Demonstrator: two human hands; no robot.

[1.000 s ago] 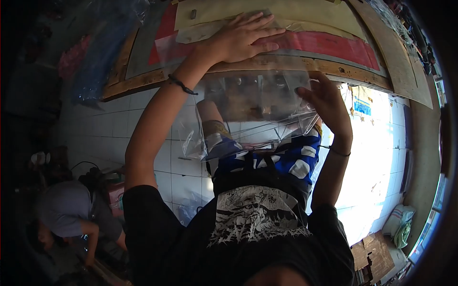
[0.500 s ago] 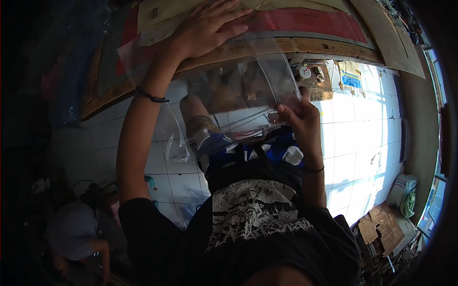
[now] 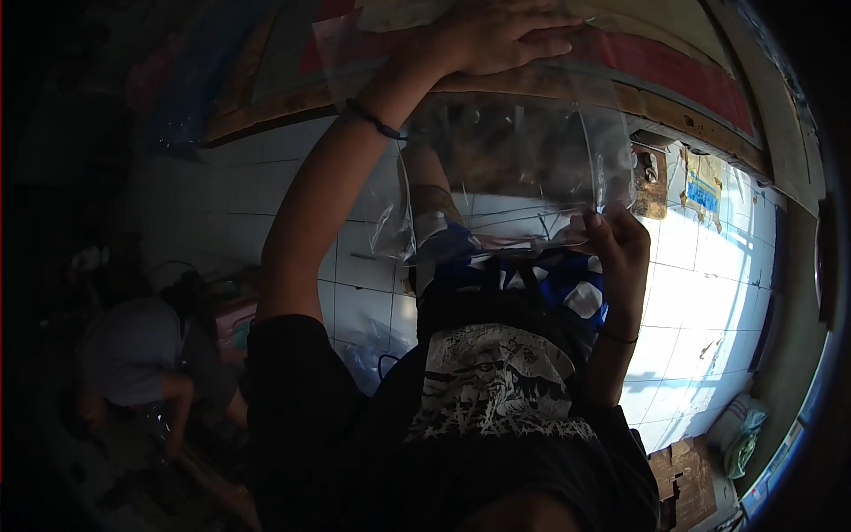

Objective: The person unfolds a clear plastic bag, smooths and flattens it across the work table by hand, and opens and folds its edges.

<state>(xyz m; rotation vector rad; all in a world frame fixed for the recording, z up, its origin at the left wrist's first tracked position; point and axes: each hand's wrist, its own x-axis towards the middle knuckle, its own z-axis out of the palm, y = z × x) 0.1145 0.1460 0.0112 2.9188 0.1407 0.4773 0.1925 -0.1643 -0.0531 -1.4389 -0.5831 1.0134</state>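
A clear plastic sheet (image 3: 523,151), creased and see-through, lies partly on the table and hangs over its front edge toward my lap. My left hand (image 3: 510,35) rests on its upper part at the table edge, fingers stretched out and palm down. At the sheet's lower right corner, my right hand (image 3: 618,239) pinches the loose edge between thumb and fingers. The hanging part bunches into shiny folds at its lower left. Whether it is one layer or several, I cannot tell.
The worktable (image 3: 532,84) has a wooden front edge and a red strip (image 3: 683,75) on top. Another person (image 3: 142,355) bends low at the left. A wooden board (image 3: 651,182) lies on the tiled floor (image 3: 683,310). Cardboard (image 3: 683,479) and a sack (image 3: 740,426) are at the lower right.
The view has shifted, so the table, sheet and both hands appear farther right. My left hand stays flat on the sheet and my right hand keeps its pinch.
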